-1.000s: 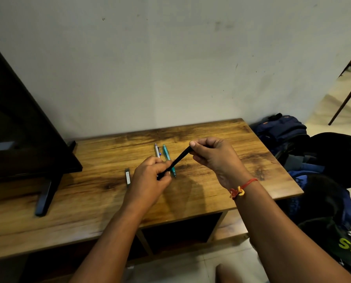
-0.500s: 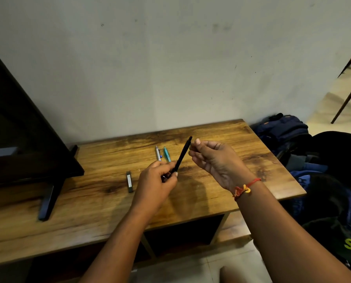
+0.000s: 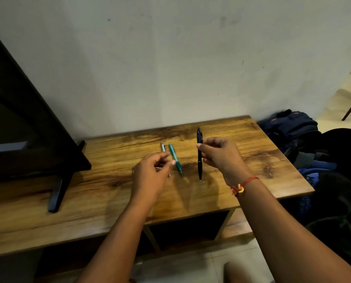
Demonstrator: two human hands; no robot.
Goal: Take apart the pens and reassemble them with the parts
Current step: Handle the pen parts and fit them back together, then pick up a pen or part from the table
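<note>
My right hand point(image 3: 221, 158) pinches a black pen point(image 3: 199, 160) near its upper half and holds it upright, tip down just above the wooden table point(image 3: 268, 158). Left of it, a teal pen point(image 3: 175, 158) lies on the table. A white and silver pen point(image 3: 163, 147) lies beside the teal one, its lower part hidden behind my left hand point(image 3: 150, 176). That hand hovers over the table with fingers loosely curled apart and nothing in it.
A black TV point(image 3: 27, 139) on a slanted foot point(image 3: 58, 190) fills the table's left side. Dark blue and black bags point(image 3: 293, 129) lie on the floor past the right edge. A wall backs the table, and an open shelf sits below it.
My left hand has let go of the black pen and drawn back to the left. My right hand has taken the pen and turned it from slanted to upright.
</note>
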